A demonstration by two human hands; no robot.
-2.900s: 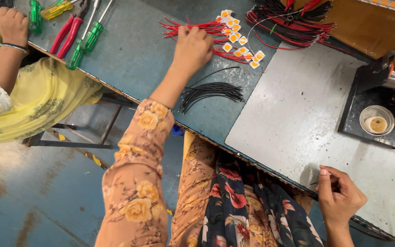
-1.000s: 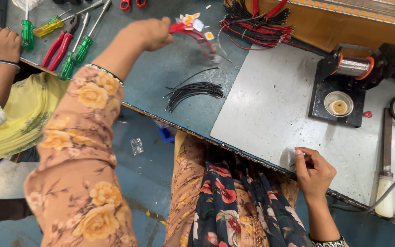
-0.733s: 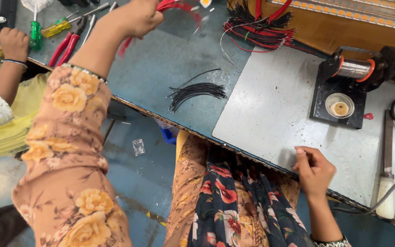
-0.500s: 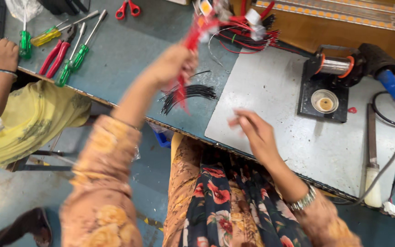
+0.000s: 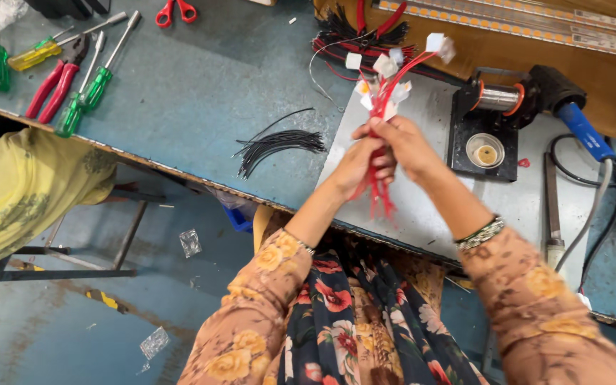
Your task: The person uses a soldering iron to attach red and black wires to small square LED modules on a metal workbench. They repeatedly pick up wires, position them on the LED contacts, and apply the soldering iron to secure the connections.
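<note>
Over the grey metal sheet (image 5: pixel 422 214) on your blue workbench (image 5: pixel 201 93), both forearms angle up and meet. Your left hand (image 5: pixel 359 165) and right hand (image 5: pixel 402 145) close their fingers around the bundle of red wires (image 5: pixel 381 114), white connectors fanning upward.

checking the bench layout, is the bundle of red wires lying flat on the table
No, the bundle of red wires is held up above the table, gripped between the left hand and the right hand.

Both hands (image 5: pixel 383 153) clasp red wires (image 5: pixel 379 189) above the bench (image 5: pixel 201 107).
</note>
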